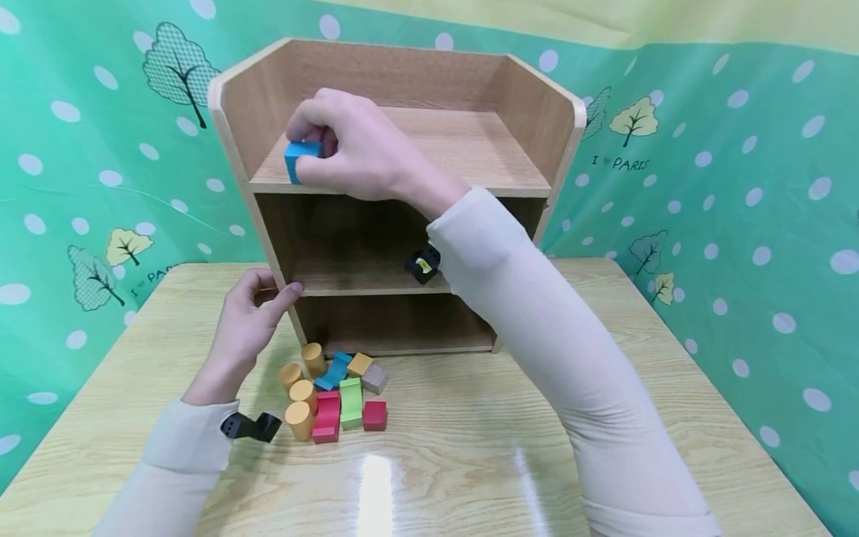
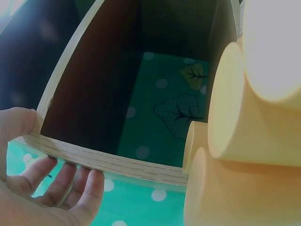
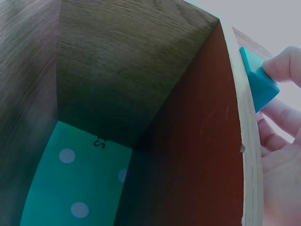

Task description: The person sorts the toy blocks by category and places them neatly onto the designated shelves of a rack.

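A blue block (image 1: 302, 158) is pinched between the thumb and fingers of my right hand (image 1: 359, 145), at the left end of the top board of a small wooden shelf (image 1: 403, 291). In the right wrist view the same blue block (image 3: 259, 80) shows beside the board's front edge; whether it touches the board I cannot tell. My left hand (image 1: 251, 317) holds the shelf's left side panel, thumb on the front edge. The left wrist view shows that hand's fingers (image 2: 89, 193) curled against the panel's outer face.
Several tan cylinders (image 1: 299, 420) lie on the table (image 1: 483, 455) before the shelf's lower left corner. Among them are a blue curved block (image 1: 334, 371), red (image 1: 326, 418) and green (image 1: 350, 403) curved blocks, a red cube (image 1: 375, 415), an orange block (image 1: 360, 364) and a grey block (image 1: 374, 378).
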`<state>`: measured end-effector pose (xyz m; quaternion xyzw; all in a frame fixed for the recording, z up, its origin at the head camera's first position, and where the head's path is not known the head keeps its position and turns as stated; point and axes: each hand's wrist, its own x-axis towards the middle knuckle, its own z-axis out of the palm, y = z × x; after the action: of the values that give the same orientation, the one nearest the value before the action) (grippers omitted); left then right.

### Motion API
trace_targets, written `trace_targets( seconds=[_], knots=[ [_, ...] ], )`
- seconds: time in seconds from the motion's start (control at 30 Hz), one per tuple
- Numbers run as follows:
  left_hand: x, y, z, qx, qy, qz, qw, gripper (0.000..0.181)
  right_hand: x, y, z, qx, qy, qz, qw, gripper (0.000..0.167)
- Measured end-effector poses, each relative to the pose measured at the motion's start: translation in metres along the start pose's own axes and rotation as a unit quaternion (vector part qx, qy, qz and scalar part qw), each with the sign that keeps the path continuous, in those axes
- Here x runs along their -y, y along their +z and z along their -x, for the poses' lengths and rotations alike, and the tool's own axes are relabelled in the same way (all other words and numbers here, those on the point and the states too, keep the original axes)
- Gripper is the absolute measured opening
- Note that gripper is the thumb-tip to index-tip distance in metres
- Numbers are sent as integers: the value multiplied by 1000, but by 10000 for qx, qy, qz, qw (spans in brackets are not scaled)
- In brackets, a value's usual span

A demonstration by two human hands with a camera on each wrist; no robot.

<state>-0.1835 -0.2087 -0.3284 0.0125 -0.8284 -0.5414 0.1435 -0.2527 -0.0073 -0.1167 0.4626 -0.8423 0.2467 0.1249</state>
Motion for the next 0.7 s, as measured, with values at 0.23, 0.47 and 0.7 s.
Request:
trace_targets(
  seconds=[0.23, 0.47, 0.7],
  knots=[
    [-2, 1, 0, -32, 18, 18, 10000, 46, -1, -1, -3, 111, 182, -67, 9997, 21],
    [-2, 1, 0, -21, 11, 31, 10000, 46, -2, -1, -3, 133, 221, -150, 9996, 22],
    [-2, 0, 0, -19, 20, -7, 10000, 47, -2, 0, -4, 188, 281, -166, 9993, 22]
  ],
)
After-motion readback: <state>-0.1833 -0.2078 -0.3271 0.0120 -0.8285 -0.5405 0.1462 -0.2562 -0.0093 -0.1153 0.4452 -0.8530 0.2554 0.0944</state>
